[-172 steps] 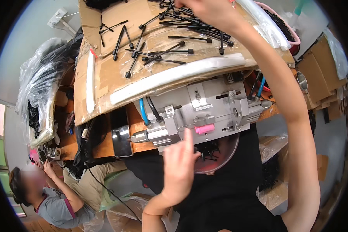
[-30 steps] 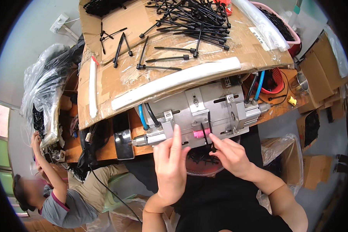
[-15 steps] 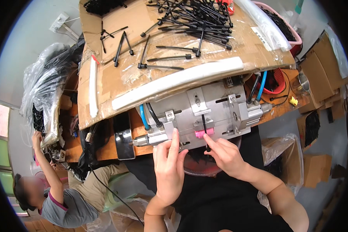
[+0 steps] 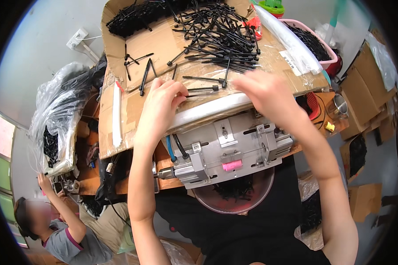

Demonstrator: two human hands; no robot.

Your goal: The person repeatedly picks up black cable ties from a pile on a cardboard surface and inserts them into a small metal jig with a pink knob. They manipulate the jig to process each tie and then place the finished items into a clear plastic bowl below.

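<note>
Black cable ties (image 4: 221, 37) with blocky heads lie heaped and scattered on a cardboard sheet (image 4: 119, 110). My left hand (image 4: 161, 104) reaches over the sheet's near part, its fingers bent in a pinch on a black cable tie (image 4: 193, 95), mostly hidden by them. My right hand (image 4: 267, 90) hangs over the sheet's near right edge, beside the heap; motion smears its fingers, and nothing can be made out in them. Below the sheet's edge, a metal fixture (image 4: 208, 137) carries a bright pink piece (image 4: 232, 165) at its front, with no cable tie across it.
A round bowl (image 4: 199, 196) holding black pieces sits under the fixture. A white foam strip (image 4: 212, 108) runs along the cardboard's near edge. Blue and black hoses (image 4: 170, 148) join the fixture at left. A pink basket (image 4: 329, 46) stands back right. Another person (image 4: 70, 229) works at lower left.
Both hands have moved up from the fixture to the cardboard sheet. The black cable tie that lay across the pink piece is gone from there. The view has shifted slightly.
</note>
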